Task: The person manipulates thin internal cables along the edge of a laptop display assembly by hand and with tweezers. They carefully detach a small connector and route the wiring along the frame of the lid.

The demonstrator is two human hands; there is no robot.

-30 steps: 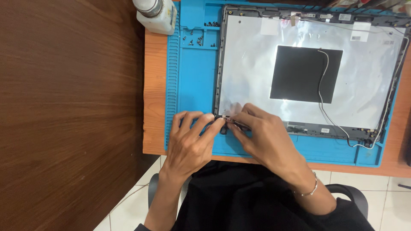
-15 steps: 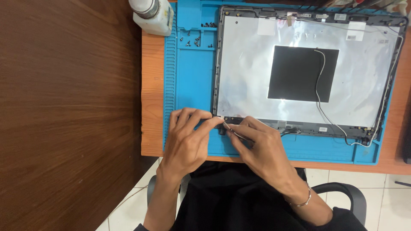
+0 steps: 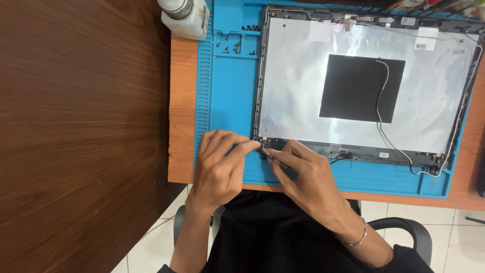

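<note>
Left hand [image 3: 220, 167] pinched corner of one lid [image 3: 298, 101]; right hand [image 3: 303, 174] gripped one tweezers [image 3: 275, 158]; one mat [image 3: 230, 96], one bottle [image 3: 186, 15].

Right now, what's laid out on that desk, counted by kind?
Laptop lid shell: 1
Blue work mat: 1
White bottle: 1
Thin metal tool in the right hand: 1
Left hand touches the lid's near corner.
Total: 4, not counting the small loose screws, too tiny to count.

Blue mat [image 3: 227, 96], silver lid panel [image 3: 293, 91], black square patch [image 3: 353, 86].
</note>
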